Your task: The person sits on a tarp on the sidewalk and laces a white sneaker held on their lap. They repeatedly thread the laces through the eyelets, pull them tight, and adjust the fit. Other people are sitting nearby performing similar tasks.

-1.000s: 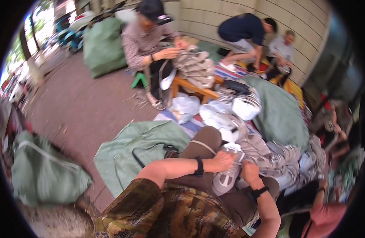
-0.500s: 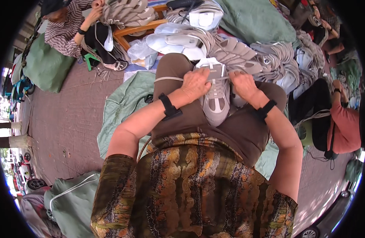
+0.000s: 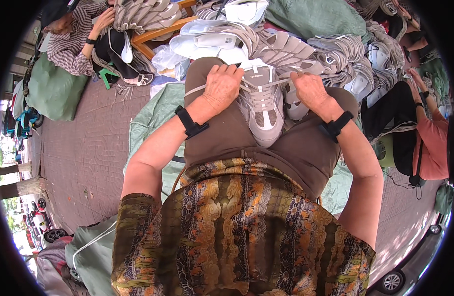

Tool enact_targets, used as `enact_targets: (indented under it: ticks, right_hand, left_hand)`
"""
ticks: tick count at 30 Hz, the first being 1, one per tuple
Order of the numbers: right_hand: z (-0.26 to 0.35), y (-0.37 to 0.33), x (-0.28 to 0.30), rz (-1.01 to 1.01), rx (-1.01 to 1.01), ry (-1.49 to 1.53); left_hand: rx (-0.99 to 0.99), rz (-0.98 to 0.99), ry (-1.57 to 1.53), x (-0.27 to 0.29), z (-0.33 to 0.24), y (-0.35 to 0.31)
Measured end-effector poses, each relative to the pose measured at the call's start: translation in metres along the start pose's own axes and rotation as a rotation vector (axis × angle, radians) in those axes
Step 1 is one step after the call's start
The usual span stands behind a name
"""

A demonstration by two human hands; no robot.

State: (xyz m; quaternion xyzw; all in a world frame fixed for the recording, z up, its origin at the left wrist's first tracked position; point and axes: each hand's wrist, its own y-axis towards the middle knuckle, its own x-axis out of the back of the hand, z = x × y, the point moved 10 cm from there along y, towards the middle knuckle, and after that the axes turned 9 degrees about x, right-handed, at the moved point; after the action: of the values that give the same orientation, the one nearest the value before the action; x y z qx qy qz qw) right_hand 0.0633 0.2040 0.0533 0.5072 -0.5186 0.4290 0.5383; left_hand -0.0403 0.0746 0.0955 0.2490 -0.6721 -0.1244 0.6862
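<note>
A grey-and-white sneaker upper point(image 3: 266, 121) lies between my thighs, toe toward me, its tongue pointing away. A pale flat shoelace point(image 3: 279, 81) runs through its eyelets and stretches out to both sides. My left hand point(image 3: 223, 86) is closed on the lace's left part, left of the tongue, and a loose tail crosses my left thigh. To the right of the tongue, my right hand point(image 3: 310, 91) pinches the lace's other part. Beside the first upper, partly under my right hand, sits a second similar one point(image 3: 294, 104).
Stacks of grey-and-white shoe uppers point(image 3: 286, 52) lie just beyond my knees, with a wooden frame point(image 3: 163, 32) at their left. Green sacks point(image 3: 56, 89) stand around on the brick paving point(image 3: 79, 148). One person sits at far left with uppers; another, in a pink top point(image 3: 432, 148), sits at right.
My hands have moved apart, the left one going outward to the left. The lace now shows stretched on both sides of the tongue.
</note>
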Motion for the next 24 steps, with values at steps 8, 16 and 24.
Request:
enact_targets:
  ticks: [8, 16, 24]
  right_hand:
    - [-0.046, -0.031, 0.04, -0.086, -0.13, -0.107]
    - [-0.102, -0.075, 0.074, -0.198, -0.25, -0.179]
    - [-0.124, -0.085, 0.074, -0.184, -0.317, -0.187]
  left_hand:
    - [0.021, 0.208, -0.195, -0.022, -0.032, -0.003]
    - [0.268, 0.399, -0.353, -0.038, -0.001, -0.01]
    - [0.317, 0.46, -0.276, -0.038, 0.047, -0.017]
